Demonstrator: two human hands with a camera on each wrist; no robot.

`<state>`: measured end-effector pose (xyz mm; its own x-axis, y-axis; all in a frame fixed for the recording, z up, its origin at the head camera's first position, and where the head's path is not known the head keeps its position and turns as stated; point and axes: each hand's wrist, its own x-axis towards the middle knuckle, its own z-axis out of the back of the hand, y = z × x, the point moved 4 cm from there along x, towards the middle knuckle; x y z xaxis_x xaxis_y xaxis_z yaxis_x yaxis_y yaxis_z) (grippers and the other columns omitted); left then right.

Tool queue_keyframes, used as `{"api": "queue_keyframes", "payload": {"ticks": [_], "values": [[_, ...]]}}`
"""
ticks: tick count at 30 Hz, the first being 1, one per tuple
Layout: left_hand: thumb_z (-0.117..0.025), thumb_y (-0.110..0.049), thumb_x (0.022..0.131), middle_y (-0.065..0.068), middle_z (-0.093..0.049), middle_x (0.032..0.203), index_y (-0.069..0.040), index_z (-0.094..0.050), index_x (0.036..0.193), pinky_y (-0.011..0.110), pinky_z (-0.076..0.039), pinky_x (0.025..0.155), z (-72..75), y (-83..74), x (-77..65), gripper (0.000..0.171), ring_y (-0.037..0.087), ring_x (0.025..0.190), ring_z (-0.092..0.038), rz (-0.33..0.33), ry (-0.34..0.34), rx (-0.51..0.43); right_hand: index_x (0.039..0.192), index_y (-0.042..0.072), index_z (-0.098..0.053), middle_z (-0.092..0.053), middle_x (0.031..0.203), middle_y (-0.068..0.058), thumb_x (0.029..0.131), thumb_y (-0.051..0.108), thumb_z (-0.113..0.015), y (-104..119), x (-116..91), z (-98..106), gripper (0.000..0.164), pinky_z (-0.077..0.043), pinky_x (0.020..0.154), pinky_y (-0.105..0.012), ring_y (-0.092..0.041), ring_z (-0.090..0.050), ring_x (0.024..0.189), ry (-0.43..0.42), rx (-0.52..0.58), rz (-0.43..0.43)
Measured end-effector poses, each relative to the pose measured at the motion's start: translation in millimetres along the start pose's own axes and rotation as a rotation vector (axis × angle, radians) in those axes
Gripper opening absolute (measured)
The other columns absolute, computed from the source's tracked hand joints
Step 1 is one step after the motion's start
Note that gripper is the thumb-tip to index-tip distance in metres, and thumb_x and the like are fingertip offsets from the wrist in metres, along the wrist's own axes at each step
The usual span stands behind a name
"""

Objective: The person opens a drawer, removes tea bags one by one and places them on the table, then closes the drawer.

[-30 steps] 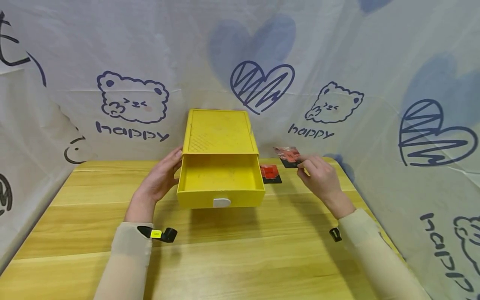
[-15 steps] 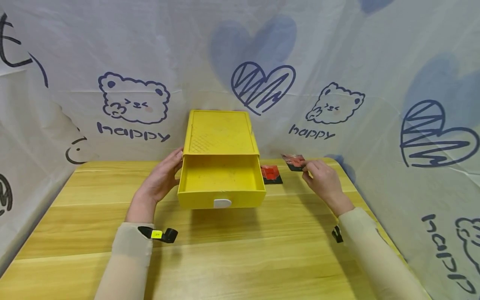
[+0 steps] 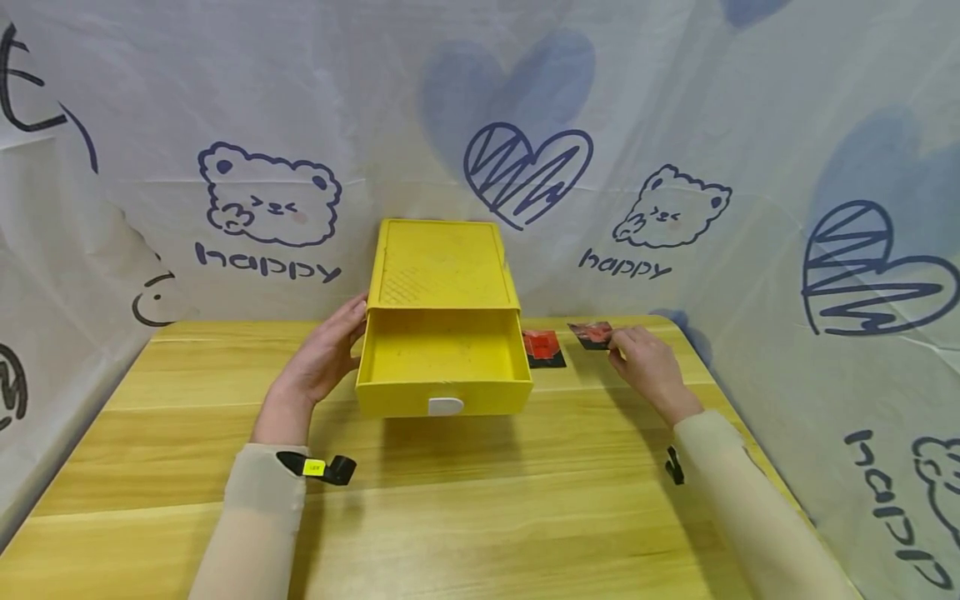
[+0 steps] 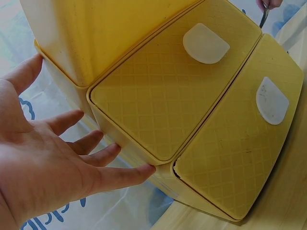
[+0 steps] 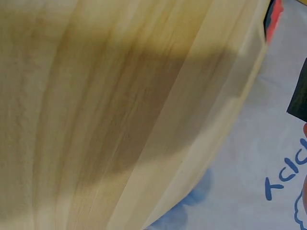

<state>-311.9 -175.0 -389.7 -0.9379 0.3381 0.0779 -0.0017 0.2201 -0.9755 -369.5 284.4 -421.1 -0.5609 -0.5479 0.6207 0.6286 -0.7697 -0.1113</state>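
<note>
A yellow drawer box (image 3: pixel 446 262) stands at the back of the table with its top drawer (image 3: pixel 442 398) pulled out. Two lower drawers with white tabs are closed in the left wrist view. My left hand (image 3: pixel 322 354) rests its spread, fairly straight fingers against the box's left side; the fingertips (image 4: pixel 144 170) touch the yellow wall. To the right of the box, my right hand (image 3: pixel 647 362) pinches the edge of a small flat red-and-black packet (image 3: pixel 588 335). A dark corner of that packet (image 5: pixel 300 96) shows in the right wrist view, where the hand is almost wholly out of frame.
A similar red-and-black packet (image 3: pixel 543 348) lies on the wooden table (image 3: pixel 480 517) close beside the box's right side. A white cloth with blue drawings (image 3: pixel 525 100) hangs behind the table and along both sides.
My right hand has moved slightly right and down with the packet, which now tilts flatter and nearer the table. The left hand and the drawer box stay put.
</note>
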Motion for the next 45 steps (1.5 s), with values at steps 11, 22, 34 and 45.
{"api": "queue_keyframes", "payload": {"ticks": [11, 22, 34, 45], "values": [[-0.039, -0.041, 0.096, 0.001, -0.021, 0.149, -0.028, -0.022, 0.144, 0.069, -0.014, 0.099, -0.5, -0.7, 0.2, 0.053, 0.016, 0.129, -0.019, 0.003, 0.007, 0.004, 0.072, 0.011, -0.050, -0.062, 0.074, -0.005, 0.072, 0.000, -0.060, -8, -2, -19, 0.015, -0.047, 0.053, -0.037, -0.021, -0.050, 0.067, 0.063, -0.005, 0.034], [-0.039, -0.040, 0.095, 0.002, -0.020, 0.149, -0.027, -0.022, 0.144, 0.069, -0.014, 0.099, 0.3, -0.5, 0.1, 0.054, 0.017, 0.129, -0.019, 0.002, 0.005, 0.002, 0.071, 0.011, -0.047, -0.054, 0.067, -0.001, 0.072, 0.000, -0.065, -8, 0, -34, 0.021, -0.043, 0.050, -0.033, -0.018, -0.045, 0.064, 0.149, -0.010, 0.044], [-0.039, -0.041, 0.095, 0.002, -0.018, 0.150, -0.027, -0.021, 0.145, 0.069, -0.012, 0.099, 0.5, 0.0, -0.6, 0.054, 0.018, 0.130, -0.016, 0.008, 0.001, -0.002, 0.075, 0.011, -0.052, -0.062, 0.073, -0.003, 0.074, 0.002, -0.067, -8, 2, -45, 0.017, -0.049, 0.054, -0.037, -0.020, -0.052, 0.067, 0.276, -0.034, 0.002], [-0.039, -0.041, 0.096, 0.003, -0.018, 0.150, -0.026, -0.020, 0.145, 0.069, -0.013, 0.099, -0.1, -1.4, -1.6, 0.055, 0.017, 0.130, -0.017, 0.007, 0.004, 0.006, 0.088, 0.010, -0.060, -0.065, 0.083, -0.005, 0.076, 0.006, -0.065, -10, -1, -59, 0.014, -0.053, 0.064, -0.039, -0.020, -0.058, 0.072, 0.528, -0.015, -0.105]]}}
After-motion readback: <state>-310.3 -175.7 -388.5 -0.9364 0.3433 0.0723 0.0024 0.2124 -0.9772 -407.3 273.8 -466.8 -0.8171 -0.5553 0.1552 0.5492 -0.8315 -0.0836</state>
